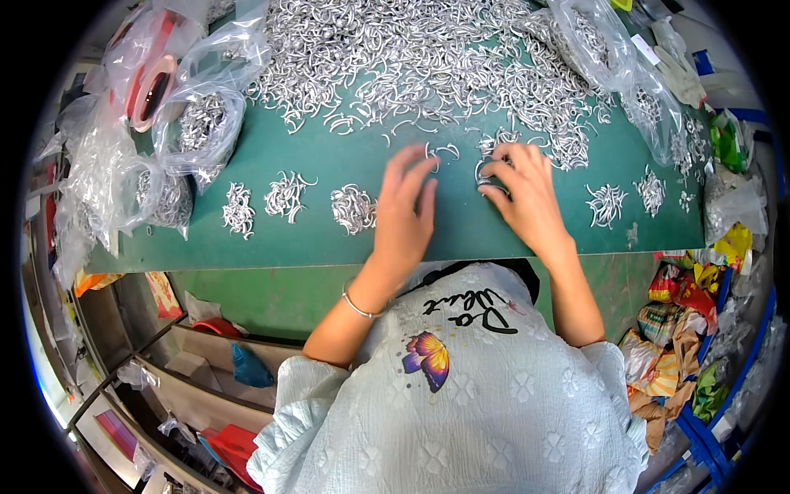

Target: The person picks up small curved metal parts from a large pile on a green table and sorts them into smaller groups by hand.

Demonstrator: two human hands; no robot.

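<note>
Many small silvery curved metal pieces [346, 58] lie in a wide heap across the far side of the green table. My left hand [403, 206] reaches forward with its fingers stretched and thumb apart, slightly blurred. By its fingertips lie a few loose curved pieces [445, 151]. My right hand [531, 198] bends its fingers and thumb around some curved metal pieces at the heap's near edge; its fingers partly hide them. Small separate piles sit along the near side: one pile [354, 210] beside my left hand, another pile [606, 205] to the right of my right hand.
Clear plastic bags of metal pieces stand at the left, including an open bag [202, 123], near pink-handled scissors [152, 95]. Another filled bag [592, 45] lies at the far right. Colourful packets [679, 288] are stacked beyond the right edge. A shelf [206, 362] stands below left.
</note>
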